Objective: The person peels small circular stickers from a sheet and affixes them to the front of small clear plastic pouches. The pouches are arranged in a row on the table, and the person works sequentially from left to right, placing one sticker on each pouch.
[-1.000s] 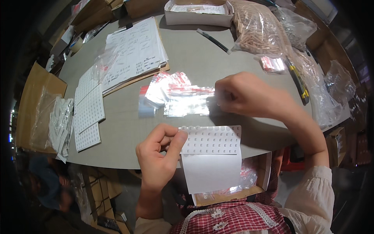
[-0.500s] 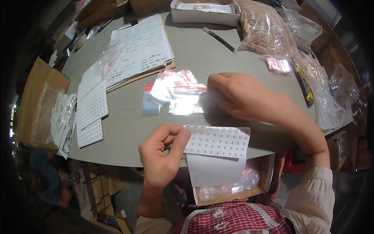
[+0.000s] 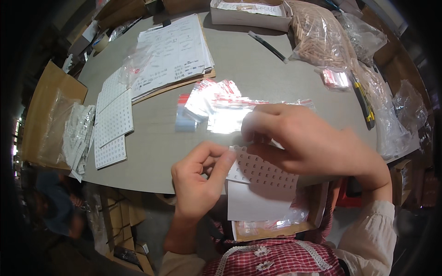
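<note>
My left hand (image 3: 200,184) pinches the upper left corner of a white label sheet (image 3: 262,175) between thumb and fingers. Rows of small printed round labels cover the sheet, and a plain white paper (image 3: 260,202) hangs beneath it. Over the sheet's top edge arches my right hand (image 3: 308,135), its fingers bent together; the fingertips and anything between them are hidden. Just beyond my hands lie small clear zip bags (image 3: 225,122) with red strips, spread in a row that runs behind my right hand. More such bags (image 3: 186,120) are fanned at the row's left.
Below the table edge sits an open cardboard box (image 3: 317,207) with plastic bags inside. At left are more label sheets (image 3: 114,122) and a stack of papers (image 3: 172,50). A black pen (image 3: 268,47), a yellow cutter (image 3: 363,101) and a bag of wooden dowels (image 3: 320,39) lie farther right.
My right hand has come down and left from the zip bags to the label sheet's top edge. Bags now show spread to the right behind it. My left hand keeps its hold.
</note>
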Demonstrator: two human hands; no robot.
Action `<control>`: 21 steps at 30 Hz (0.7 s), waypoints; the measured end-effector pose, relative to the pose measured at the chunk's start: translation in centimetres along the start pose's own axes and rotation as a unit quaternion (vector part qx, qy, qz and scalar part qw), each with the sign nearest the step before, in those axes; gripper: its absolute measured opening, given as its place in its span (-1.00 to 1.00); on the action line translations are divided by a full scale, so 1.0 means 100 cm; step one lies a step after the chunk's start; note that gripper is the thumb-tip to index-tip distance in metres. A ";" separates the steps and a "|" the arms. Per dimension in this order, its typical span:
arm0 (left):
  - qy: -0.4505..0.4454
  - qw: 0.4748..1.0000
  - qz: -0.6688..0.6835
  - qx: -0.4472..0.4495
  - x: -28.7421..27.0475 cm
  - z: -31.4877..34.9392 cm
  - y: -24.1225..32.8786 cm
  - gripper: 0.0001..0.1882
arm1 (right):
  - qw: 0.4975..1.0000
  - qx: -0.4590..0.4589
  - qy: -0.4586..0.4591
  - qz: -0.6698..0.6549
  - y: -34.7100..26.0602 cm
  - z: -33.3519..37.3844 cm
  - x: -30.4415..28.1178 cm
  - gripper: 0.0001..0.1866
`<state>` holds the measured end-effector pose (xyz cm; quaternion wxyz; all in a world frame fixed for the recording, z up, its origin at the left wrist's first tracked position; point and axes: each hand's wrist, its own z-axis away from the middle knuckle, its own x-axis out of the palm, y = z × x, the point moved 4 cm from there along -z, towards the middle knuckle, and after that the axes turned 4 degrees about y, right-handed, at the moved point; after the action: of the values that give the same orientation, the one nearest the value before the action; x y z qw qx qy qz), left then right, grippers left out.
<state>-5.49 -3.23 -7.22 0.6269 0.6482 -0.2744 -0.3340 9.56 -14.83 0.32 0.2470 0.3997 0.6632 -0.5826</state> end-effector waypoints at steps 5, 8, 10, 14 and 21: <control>-0.002 1.000 0.005 0.007 0.001 0.001 0.000 -0.92 | 0.992 -0.061 0.042 0.098 -0.009 0.007 0.012 -0.81; 0.001 1.000 -0.008 0.007 0.004 0.000 0.002 -0.91 | 0.996 -0.058 0.046 0.039 -0.008 0.010 0.007 -0.79; 0.015 1.000 -0.019 0.001 0.000 0.002 -0.003 -0.91 | 0.998 -0.007 0.026 -0.061 0.005 0.000 -0.009 -0.81; 0.005 1.000 -0.016 0.008 0.001 0.000 -0.005 -0.90 | 0.978 0.190 -0.053 -0.070 0.061 -0.011 -0.023 -0.75; 0.010 1.000 0.007 0.014 0.001 0.000 -0.004 -0.91 | 0.989 0.133 -0.042 0.047 0.073 -0.012 -0.009 -0.72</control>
<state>-5.47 -3.26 -7.58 0.6232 0.6581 -0.2768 -0.3191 16.19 -13.88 -2.89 0.2465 0.4347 0.5490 -0.6700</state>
